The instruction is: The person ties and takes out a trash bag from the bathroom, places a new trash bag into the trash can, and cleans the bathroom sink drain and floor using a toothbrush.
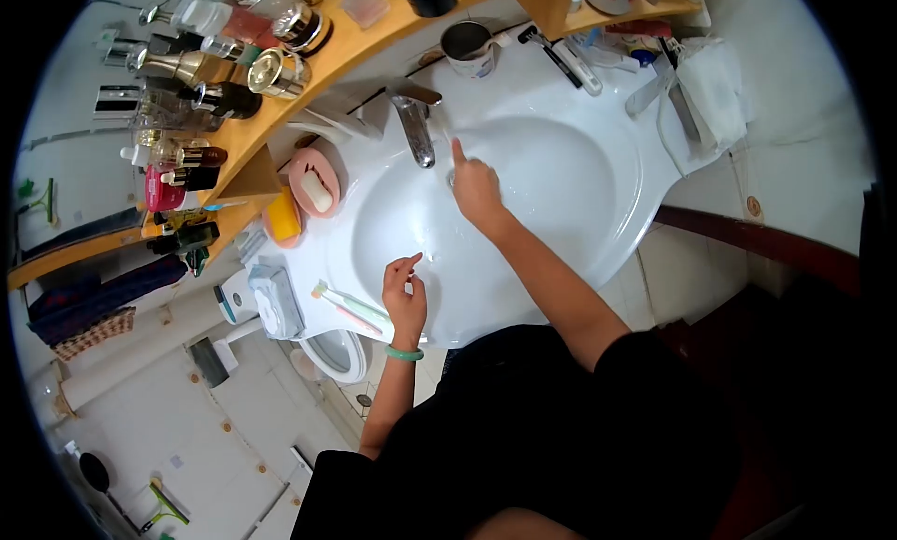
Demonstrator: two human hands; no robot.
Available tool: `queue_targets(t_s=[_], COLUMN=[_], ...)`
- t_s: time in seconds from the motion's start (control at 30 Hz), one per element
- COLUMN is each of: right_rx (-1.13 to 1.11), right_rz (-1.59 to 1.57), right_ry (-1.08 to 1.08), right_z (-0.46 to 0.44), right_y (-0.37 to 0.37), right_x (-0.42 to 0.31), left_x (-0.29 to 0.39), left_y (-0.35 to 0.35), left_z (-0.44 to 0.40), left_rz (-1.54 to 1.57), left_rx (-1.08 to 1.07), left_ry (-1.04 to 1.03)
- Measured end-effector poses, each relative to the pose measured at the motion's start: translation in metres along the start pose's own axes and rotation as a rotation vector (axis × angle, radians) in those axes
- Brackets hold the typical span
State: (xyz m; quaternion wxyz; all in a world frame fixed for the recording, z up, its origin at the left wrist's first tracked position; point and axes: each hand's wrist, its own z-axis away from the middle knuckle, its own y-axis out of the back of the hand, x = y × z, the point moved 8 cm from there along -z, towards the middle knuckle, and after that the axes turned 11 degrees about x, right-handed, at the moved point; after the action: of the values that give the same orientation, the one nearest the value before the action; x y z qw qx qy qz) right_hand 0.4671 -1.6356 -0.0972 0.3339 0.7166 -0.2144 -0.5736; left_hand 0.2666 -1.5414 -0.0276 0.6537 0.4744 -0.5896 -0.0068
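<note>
Over the white sink basin [561,176], my right hand [478,190] has its index finger stretched toward the base of the chrome faucet [413,129], with the other fingers curled and nothing visible in them. My left hand [405,302], below a green bracelet [405,353] on the wrist, hangs over the basin's near left edge. Its fingers are loosely bent and apart, holding nothing that shows. Just left of it, toothbrushes [350,308] lie on the sink rim. A soap bar [317,191] rests in a pink dish [301,171].
A wooden shelf [346,59] with several bottles curves above the left side. Behind the basin stand a cup [469,49] and a razor [551,59]. A packet of wipes [275,302] and a yellow sponge [283,215] sit at left, a white bag [712,96] at right.
</note>
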Motion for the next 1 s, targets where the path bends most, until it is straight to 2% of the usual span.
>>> queue_targets(t_s=[0.07, 0.13, 0.2, 0.33, 0.4, 0.53, 0.6, 0.73, 0.83, 1.0], right_rx=[-0.043, 0.128, 0.213, 0.155, 0.12, 0.003, 0.021, 0.012, -0.041, 0.018], right_rz=[0.058, 0.188, 0.138, 0.262, 0.324, 0.431, 0.448, 0.405, 0.4, 0.391], right_ry=[0.016, 0.164, 0.266, 0.52, 0.637, 0.584, 0.623, 0.717, 0.572, 0.653], right_z=[0.02, 0.024, 0.015, -0.018, -0.022, -0.006, -0.011, -0.019, -0.007, -0.019], right_y=[0.009, 0.03, 0.042, 0.038, 0.032, 0.026, 0.028, 0.01, 0.024, 0.027], right_x=[0.008, 0.006, 0.008, -0.014, -0.023, 0.001, -0.011, -0.026, -0.017, -0.04], left_x=[-0.004, -0.011, -0.016, -0.034, -0.043, -0.062, -0.061, -0.076, -0.079, -0.086], left_y=[-0.002, -0.005, 0.0, 0.007, 0.002, -0.003, -0.001, 0.005, 0.022, 0.035], left_z=[0.002, 0.003, -0.001, 0.001, 0.004, 0.016, 0.025, 0.035, 0.041, 0.048], left_rz=[0.022, 0.102, 0.116, 0.148, 0.183, 0.253, 0.292, 0.366, 0.36, 0.383], left_rx=[0.005, 0.002, 0.065, 0.166, 0.143, 0.236, 0.242, 0.281, 0.331, 0.334], left_ry=[0.054, 0.088, 0.103, 0.14, 0.143, 0.178, 0.268, 0.283, 0.291, 0.348])
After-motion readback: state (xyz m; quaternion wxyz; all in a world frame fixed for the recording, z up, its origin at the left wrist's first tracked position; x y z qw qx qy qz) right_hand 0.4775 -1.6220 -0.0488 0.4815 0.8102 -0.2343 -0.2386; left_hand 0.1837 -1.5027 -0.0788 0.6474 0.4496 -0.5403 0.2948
